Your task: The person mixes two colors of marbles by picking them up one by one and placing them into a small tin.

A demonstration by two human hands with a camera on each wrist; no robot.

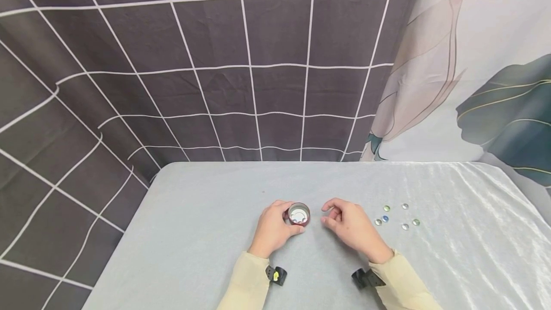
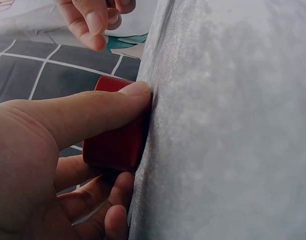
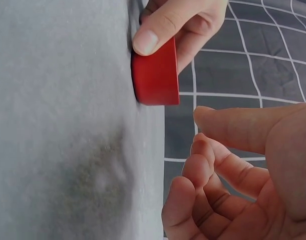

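Note:
A small round red tin [image 1: 299, 214] stands on the table with its open top up. Its inside is silvery, and a few small glass pieces lie at the bottom. My left hand [image 1: 273, 228] grips its side, thumb on the near wall and fingers around the far one. In the left wrist view the thumb presses along the red wall [image 2: 115, 145]. To the right of the tin hovers my right hand [image 1: 354, 225], fingers loosely bent and nothing between thumb and forefinger. The right wrist view shows the same hand [image 3: 238, 170] apart from the tin [image 3: 158, 77].
Right of my right hand, several flat glass gems lie scattered: a blue gem [image 1: 385, 218], a green gem [image 1: 416, 222] and a clear gem [image 1: 405, 206] among them. A pale velvety cloth [image 1: 193, 252] covers the table. Dark checked curtain [image 1: 275, 90] hangs behind.

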